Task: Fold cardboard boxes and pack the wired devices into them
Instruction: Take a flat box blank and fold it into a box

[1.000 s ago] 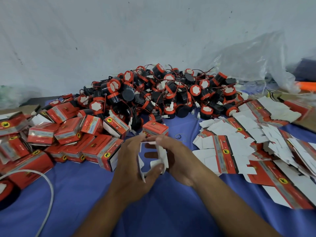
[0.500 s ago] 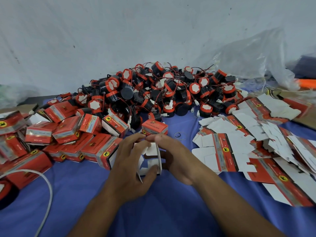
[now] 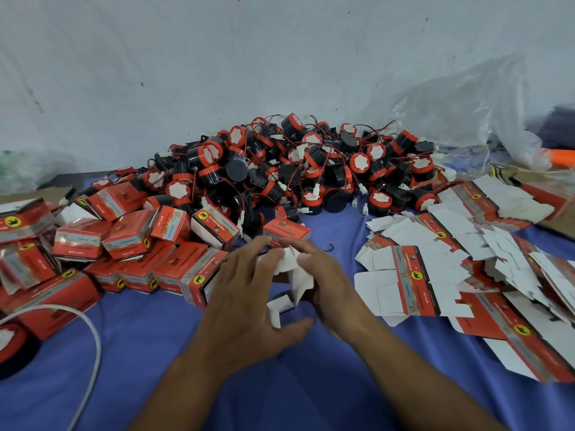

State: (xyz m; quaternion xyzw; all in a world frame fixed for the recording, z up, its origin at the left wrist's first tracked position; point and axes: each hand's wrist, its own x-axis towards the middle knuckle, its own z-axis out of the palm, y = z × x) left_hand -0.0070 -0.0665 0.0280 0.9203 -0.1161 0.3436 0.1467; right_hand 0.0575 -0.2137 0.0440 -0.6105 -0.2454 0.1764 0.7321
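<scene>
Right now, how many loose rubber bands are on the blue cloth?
1. The rubber band lies on the blue cloth just beyond the right hand, between a folded red box and the flat box blanks. More may be hidden under the piles.

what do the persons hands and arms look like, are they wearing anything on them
The left hand and right hand are bare: no gloves, rings or watch in view. The left forearm and right forearm are bare too, with no sleeve showing before the picture's lower edge.

Two hands point(image 3: 249, 293), one half-folded box point(image 3: 300, 276), dozens of wired devices point(image 3: 311, 169).
</scene>
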